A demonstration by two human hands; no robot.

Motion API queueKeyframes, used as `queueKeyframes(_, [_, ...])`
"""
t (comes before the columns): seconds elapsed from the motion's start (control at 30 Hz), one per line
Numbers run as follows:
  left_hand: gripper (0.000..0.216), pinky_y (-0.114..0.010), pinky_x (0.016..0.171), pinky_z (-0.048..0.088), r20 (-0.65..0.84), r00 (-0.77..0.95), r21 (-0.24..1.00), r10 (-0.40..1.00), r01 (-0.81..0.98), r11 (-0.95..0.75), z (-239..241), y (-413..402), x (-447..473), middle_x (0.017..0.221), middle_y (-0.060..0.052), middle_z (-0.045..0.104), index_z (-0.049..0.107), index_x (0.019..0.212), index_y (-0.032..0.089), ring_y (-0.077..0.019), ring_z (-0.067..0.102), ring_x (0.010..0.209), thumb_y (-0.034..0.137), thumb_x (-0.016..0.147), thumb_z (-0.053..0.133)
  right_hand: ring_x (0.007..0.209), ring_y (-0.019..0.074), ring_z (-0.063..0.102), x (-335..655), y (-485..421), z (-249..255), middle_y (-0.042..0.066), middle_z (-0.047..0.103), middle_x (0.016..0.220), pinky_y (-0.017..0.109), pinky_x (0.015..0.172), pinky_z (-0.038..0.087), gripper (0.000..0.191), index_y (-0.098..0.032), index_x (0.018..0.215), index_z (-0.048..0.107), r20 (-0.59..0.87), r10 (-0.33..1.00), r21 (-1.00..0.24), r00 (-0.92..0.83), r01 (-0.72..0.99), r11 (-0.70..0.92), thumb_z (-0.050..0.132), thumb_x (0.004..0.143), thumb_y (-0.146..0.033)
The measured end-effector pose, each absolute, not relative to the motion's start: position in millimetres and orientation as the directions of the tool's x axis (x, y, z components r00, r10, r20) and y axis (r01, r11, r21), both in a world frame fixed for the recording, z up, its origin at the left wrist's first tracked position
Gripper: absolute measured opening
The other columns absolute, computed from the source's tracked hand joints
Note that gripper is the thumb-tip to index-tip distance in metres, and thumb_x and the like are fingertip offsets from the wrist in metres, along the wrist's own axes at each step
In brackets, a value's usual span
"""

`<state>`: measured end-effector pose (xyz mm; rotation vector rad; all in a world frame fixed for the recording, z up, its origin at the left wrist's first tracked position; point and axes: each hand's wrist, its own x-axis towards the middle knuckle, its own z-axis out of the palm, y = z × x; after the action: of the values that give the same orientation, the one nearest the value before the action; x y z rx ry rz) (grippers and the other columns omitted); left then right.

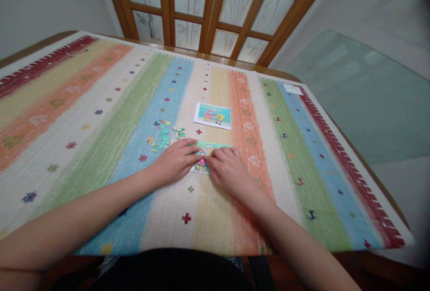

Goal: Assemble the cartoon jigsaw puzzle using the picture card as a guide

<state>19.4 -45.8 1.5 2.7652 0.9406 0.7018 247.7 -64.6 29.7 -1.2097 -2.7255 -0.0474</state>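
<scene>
A partly assembled jigsaw puzzle (202, 161) with a pink cartoon figure lies on the striped tablecloth between my hands. My left hand (177, 160) rests at its left side, fingers stretched out and their tips on the puzzle. On its right side is my right hand (226, 165), fingers bent and pinched together close to the surface; whatever sits between the fingertips is hidden. Parts of the puzzle are covered by both hands. Loose puzzle pieces (164, 136) lie in a scattered group just beyond my left hand.
Beyond the puzzle lies a picture card (215, 115) with cartoon figures on a teal background. A small white paper (293, 89) is near the table's far right corner. The striped tablecloth (114, 147) covers the table. Wooden doors with glass panes (201, 8) stand behind it.
</scene>
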Motion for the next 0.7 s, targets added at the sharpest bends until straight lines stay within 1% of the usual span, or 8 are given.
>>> queueKeyframes(0.1, [0.025, -0.055, 0.11, 0.044, 0.379, 0.681, 0.229, 0.626, 0.586, -0.777, 6.5, -51.5, 22.7, 0.124, -0.009, 0.066, 0.071, 0.114, 0.02, -0.0307, 0.047, 0.134, 0.013, 0.095, 0.056, 0.089, 0.025, 0.053, 244.8, -67.5, 29.9, 0.008, 0.067, 0.091, 0.04, 0.082, 0.032, 0.018, -0.019, 0.102, 0.071, 0.158, 0.74, 0.008, -0.654, 0.75, 0.661, 0.055, 0.095, -0.016])
queueKeyframes(0.17, [0.025, -0.055, 0.111, 0.043, 0.38, 0.669, 0.212, 0.639, 0.61, -0.764, 7.5, -54.5, 24.7, 0.124, -0.01, 0.064, 0.071, 0.113, 0.02, -0.0315, 0.045, 0.135, 0.013, 0.094, 0.056, 0.091, 0.0247, 0.053, 245.8, -66.8, 29.0, 0.008, 0.067, 0.092, 0.039, 0.082, 0.033, 0.018, -0.019, 0.102, 0.072, 0.157, 0.749, -0.025, -0.644, 0.756, 0.655, 0.055, 0.096, -0.017])
queueKeyframes(0.27, [0.022, -0.055, 0.111, 0.042, 0.38, 0.628, 0.244, 0.679, 0.64, -0.728, 6.1, -56.2, 26.7, 0.125, -0.011, 0.061, 0.07, 0.112, 0.022, -0.0313, 0.045, 0.134, 0.016, 0.096, 0.056, 0.096, 0.0244, 0.055, 251.7, -62.3, 27.1, 0.008, 0.067, 0.097, 0.037, 0.082, 0.036, 0.019, -0.02, 0.11, 0.071, 0.161, 0.781, -0.18, -0.604, 0.76, 0.625, 0.057, 0.098, -0.023])
queueKeyframes(0.37, [0.023, -0.049, 0.106, 0.047, 0.37, 0.578, 0.366, 0.727, 0.629, -0.686, 10.2, -50.7, 22.5, 0.122, -0.01, 0.059, 0.065, 0.117, 0.022, -0.0264, 0.052, 0.122, 0.018, 0.099, 0.051, 0.098, 0.0231, 0.058, 258.9, -56.9, 25.7, 0.008, 0.068, 0.102, 0.036, 0.083, 0.04, 0.02, -0.021, 0.114, 0.069, 0.166, 0.794, -0.33, -0.585, 0.726, 0.603, 0.058, 0.098, -0.025])
queueKeyframes(0.43, [0.023, -0.044, 0.1, 0.05, 0.372, 0.549, 0.421, 0.749, 0.619, -0.663, 20.3, -41.1, 11.3, 0.115, -0.009, 0.061, 0.061, 0.117, 0.02, -0.0234, 0.056, 0.112, 0.018, 0.099, 0.047, 0.099, 0.0224, 0.059, 262.7, -54.4, 25.9, 0.008, 0.069, 0.102, 0.036, 0.084, 0.042, 0.019, -0.021, 0.113, 0.069, 0.172, 0.788, -0.384, -0.591, 0.697, 0.606, 0.058, 0.098, -0.024])
queueKeyframes(0.5, [0.021, -0.043, 0.099, 0.049, 0.393, 0.502, 0.39, 0.77, 0.668, -0.634, 34.4, -27.7, -8.7, 0.109, -0.009, 0.061, 0.061, 0.111, 0.019, -0.0235, 0.057, 0.108, 0.017, 0.099, 0.043, 0.099, 0.0221, 0.061, 265.3, -53.0, 27.0, 0.008, 0.07, 0.102, 0.036, 0.085, 0.044, 0.017, -0.021, 0.112, 0.069, 0.169, 0.779, -0.404, -0.604, 0.678, 0.614, 0.058, 0.099, -0.022])
queueKeyframes(0.6, [0.022, -0.044, 0.1, 0.047, 0.442, 0.331, 0.36, 0.834, 0.786, -0.503, 50.2, -7.3, -49.2, 0.104, -0.008, 0.062, 0.062, 0.106, 0.019, -0.0243, 0.058, 0.105, 0.02, 0.098, 0.042, 0.098, 0.022, 0.062, 267.3, -52.5, 29.3, 0.008, 0.071, 0.102, 0.037, 0.085, 0.045, 0.016, -0.022, 0.109, 0.07, 0.171, 0.764, -0.401, -0.622, 0.665, 0.63, 0.057, 0.099, -0.021])
queueKeyframes(0.7, [0.023, -0.047, 0.101, 0.045, 0.376, 0.242, 0.374, 0.894, 0.843, -0.386, 45.7, 5.5, -84.2, 0.102, -0.008, 0.062, 0.067, 0.103, 0.02, -0.0264, 0.057, 0.104, 0.03, 0.095, 0.047, 0.095, 0.0214, 0.064, 267.9, -52.1, 30.9, 0.007, 0.072, 0.1, 0.037, 0.085, 0.046, 0.015, -0.022, 0.106, 0.071, 0.175, 0.76, -0.399, -0.626, 0.661, 0.636, 0.058, 0.098, -0.02])
